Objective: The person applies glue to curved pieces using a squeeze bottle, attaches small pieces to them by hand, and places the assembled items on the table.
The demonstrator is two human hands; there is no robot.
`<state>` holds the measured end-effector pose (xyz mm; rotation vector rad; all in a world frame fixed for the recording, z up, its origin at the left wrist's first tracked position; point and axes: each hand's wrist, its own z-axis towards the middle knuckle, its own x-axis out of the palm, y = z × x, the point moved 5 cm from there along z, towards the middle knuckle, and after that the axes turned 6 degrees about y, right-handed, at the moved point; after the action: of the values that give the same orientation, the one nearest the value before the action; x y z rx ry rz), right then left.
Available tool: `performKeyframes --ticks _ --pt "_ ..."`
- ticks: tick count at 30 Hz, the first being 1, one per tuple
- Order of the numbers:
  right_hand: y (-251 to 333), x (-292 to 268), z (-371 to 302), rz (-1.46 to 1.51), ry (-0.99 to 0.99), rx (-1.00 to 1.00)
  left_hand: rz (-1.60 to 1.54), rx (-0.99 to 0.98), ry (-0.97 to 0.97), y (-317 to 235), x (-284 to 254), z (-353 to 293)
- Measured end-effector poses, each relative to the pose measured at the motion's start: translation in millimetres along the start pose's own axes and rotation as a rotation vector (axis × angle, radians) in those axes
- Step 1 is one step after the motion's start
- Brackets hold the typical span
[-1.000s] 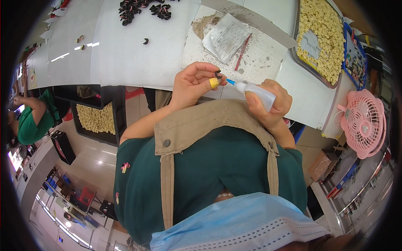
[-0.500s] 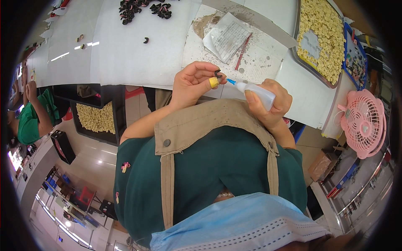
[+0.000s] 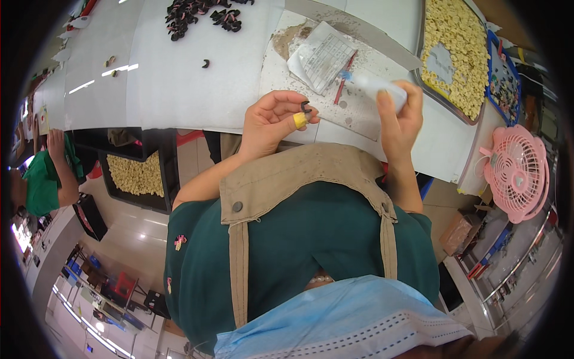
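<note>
Closest in, the left hand (image 3: 269, 116) has its grip pinching a small dark C-shaped piece (image 3: 305, 107) between thumb and fingertips, just above the near edge of the table (image 3: 197, 99); a yellow wrap (image 3: 300, 119) covers the thumb's tip. The piece looks light and fairly stiff, perhaps easily snapped, so it is best held by one end. The right hand (image 3: 402, 119) closes its grip around a translucent squeeze bottle (image 3: 373, 85), blurred, its blue tip (image 3: 346, 75) pointing left. That bottle should be light, soft-walled and possibly slippery, best held by its body. Farther off lie a red pen (image 3: 341, 90), a paper sheet (image 3: 323, 57) and piled dark pieces (image 3: 182, 21).
</note>
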<state>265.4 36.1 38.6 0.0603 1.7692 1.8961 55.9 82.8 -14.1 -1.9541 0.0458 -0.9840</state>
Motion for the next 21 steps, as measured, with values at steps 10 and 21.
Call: performKeyframes --ticks 10,21 --pt "-28.3 -36.8 31.3 -0.376 0.092 0.081 -0.048 0.052 0.058 -14.0 2.0 -0.9" --pt "-94.6 -161.8 115.1 -0.968 -0.13 0.151 0.019 -0.019 0.026 -7.5 11.1 2.7"
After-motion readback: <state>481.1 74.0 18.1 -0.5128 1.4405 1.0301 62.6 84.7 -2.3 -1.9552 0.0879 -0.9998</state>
